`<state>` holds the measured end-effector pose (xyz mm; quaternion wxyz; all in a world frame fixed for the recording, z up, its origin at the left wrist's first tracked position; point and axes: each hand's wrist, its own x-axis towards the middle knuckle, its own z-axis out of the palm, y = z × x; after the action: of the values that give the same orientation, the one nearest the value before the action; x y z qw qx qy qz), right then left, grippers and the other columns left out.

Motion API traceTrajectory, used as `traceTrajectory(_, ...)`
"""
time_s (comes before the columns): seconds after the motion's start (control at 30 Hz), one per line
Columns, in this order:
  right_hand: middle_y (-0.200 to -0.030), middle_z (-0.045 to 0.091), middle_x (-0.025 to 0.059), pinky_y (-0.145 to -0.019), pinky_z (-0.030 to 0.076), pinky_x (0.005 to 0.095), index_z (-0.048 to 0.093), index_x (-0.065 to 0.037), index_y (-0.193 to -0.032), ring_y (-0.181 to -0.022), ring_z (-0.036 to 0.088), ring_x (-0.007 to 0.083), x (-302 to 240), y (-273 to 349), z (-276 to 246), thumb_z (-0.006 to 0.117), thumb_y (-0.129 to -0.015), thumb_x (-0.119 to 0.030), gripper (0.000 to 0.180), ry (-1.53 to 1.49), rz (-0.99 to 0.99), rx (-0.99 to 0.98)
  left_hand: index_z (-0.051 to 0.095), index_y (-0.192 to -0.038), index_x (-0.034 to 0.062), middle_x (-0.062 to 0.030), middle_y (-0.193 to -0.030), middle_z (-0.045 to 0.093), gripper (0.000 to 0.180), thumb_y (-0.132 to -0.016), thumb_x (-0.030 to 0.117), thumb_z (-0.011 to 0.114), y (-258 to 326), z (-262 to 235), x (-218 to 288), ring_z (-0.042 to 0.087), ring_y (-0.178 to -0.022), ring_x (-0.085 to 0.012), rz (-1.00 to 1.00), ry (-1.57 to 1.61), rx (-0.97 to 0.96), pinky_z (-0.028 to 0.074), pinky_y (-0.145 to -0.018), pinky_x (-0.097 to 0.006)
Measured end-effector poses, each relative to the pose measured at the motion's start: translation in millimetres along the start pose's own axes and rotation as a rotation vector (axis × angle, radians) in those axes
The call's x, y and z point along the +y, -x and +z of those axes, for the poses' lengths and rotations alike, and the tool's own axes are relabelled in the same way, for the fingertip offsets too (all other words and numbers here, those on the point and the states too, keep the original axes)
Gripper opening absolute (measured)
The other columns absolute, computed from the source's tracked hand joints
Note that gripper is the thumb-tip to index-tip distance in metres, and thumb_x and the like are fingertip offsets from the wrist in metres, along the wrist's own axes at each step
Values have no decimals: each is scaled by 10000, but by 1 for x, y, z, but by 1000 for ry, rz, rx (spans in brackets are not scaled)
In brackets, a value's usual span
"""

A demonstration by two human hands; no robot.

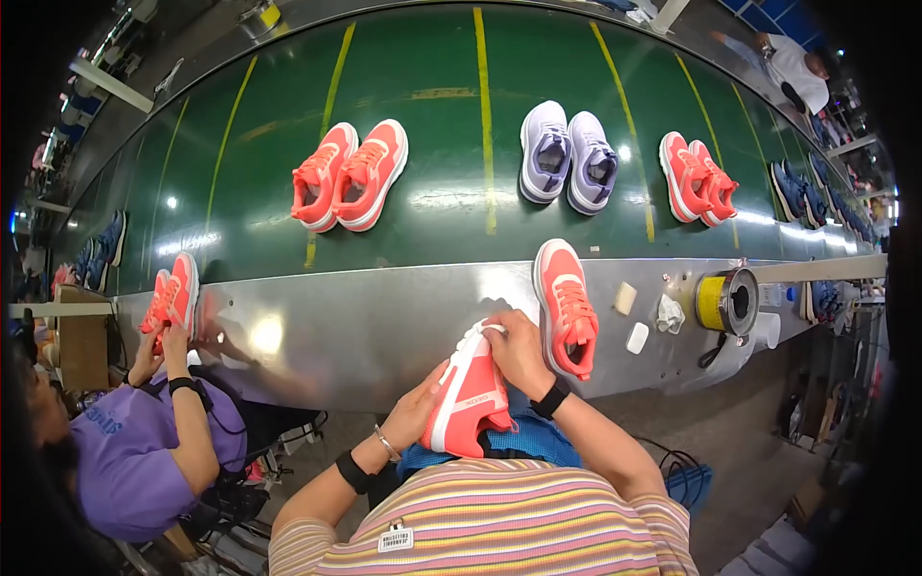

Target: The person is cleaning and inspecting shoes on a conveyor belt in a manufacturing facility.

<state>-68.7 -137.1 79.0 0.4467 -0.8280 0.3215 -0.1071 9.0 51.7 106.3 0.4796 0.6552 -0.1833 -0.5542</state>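
A coral sneaker (468, 396) with a white sole is held in front of my body, tilted, its toe pointing up and away. My left hand (413, 411) grips it along the sole side. At the toe end, my right hand (519, 353) has its fingers curled round the front of the shoe; whether anything small is pinched in them is hidden. Just right of that hand, a matching coral sneaker (569, 309) stands on the metal ledge (384, 331), toe toward the belt.
Beyond the ledge, a green conveyor belt (432, 216) carries coral pairs (351, 175), a lavender pair (569, 158) and dark blue shoes. Right on the ledge are two whitish blocks (625, 299), crumpled tissue (669, 314) and a yellow-labelled can (727, 301). At left, a purple-shirted person (144, 451) handles coral sneakers.
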Motion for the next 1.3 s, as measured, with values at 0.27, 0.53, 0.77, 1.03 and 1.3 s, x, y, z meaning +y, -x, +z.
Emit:
traceTrajectory(0.27, -770, 531, 133, -650, 444, 364, 609, -33, -814, -727, 543, 304, -30, 21, 8, 588, -723, -41, 94, -114, -138, -164, 379, -1299, 44, -130, -1275, 454, 398, -948, 217, 310, 9, -1, 2, 431, -1167, -182, 17, -80, 88, 304, -981, -268)
traceTrajectory(0.53, -853, 549, 194, -689, 446, 403, 579, -18, -874, -772, 564, 347, 18, 3, 1, 518, -760, -43, 132, 18, 171, 26, 360, -1292, -23, -133, -1295, 420, 424, -928, 194, 363, 13, -7, -3, 419, -1170, -180, -104, 375, 77, 325, -981, -288)
traceTrajectory(0.77, -868, 532, 96, -716, 436, 287, 586, -30, -925, -833, 538, 207, -5, 30, -102, 494, -796, -8, 160, -199, 60, 515, 373, -1266, 12, -117, -1239, 458, 448, -908, 280, 406, -56, 4, 4, 465, -1116, -220, -18, 933, 71, 357, -976, -354)
traceTrajectory(1.03, -764, 598, 43, -560, 456, 230, 588, -24, -913, -632, 556, 106, 117, 61, -74, 588, -826, -124, 132, -647, 630, 597, 440, -1190, 37, -132, -959, 536, 506, -731, 167, 608, -61, 38, 27, 488, -935, -298, 613, -694, 397, 358, -874, -413)
traceTrajectory(1.3, -860, 592, 157, -770, 431, 326, 621, -50, -895, -827, 555, 261, 69, 46, -42, 549, -789, -127, 149, -185, 479, 534, 465, -1204, 204, -108, -774, 588, 609, -674, 441, 649, -81, 70, 30, 574, -729, -280, 642, -1388, -81, 340, -819, -475)
